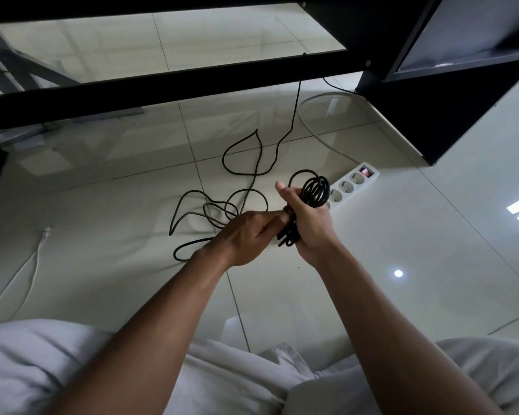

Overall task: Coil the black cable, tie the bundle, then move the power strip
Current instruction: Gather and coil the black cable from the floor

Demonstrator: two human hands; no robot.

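While the right hand is gripping the coiled black cable at frame centre, I'm seeing the left hand pinching its strand (loose loops are sprawling over open tiles up-left). The power strip is lying just right, a table frame crossing above.

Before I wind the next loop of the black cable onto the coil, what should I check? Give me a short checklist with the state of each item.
1. Right hand grips the coil: ok.
2. Left hand holds the loose cable beside the coil: ok.
3. Loose cable free of knots: cannot tell; its loops cross on the floor.
4. Far end free: cannot tell; it runs up to the desk edge.
5. Ready to tie: not ok; much cable is uncoiled.
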